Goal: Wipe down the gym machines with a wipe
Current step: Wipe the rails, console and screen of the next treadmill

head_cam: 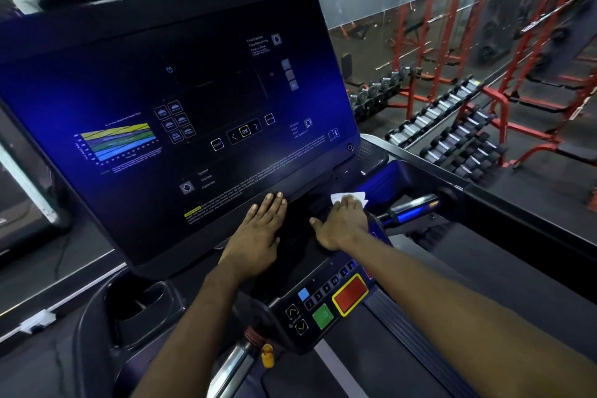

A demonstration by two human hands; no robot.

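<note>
A treadmill fills the view, with a large dark console panel (181, 100) printed with charts and buttons. My left hand (258, 229) lies flat with straight fingers on the lower edge of that panel. My right hand (342, 223) presses a white wipe (350, 196) flat against the ledge just below the panel's right side; the wipe sticks out past my fingertips. Below my hands sits the control pad (326, 304) with a red button, a green button and small number keys.
A cup holder (142, 304) is sunk into the console at lower left. A chrome handlebar (410, 210) juts out right of the wipe. Beyond the treadmill, on the right, stand dumbbell racks (452, 136) and red steel frames (523, 52). The tread belt (365, 365) lies below.
</note>
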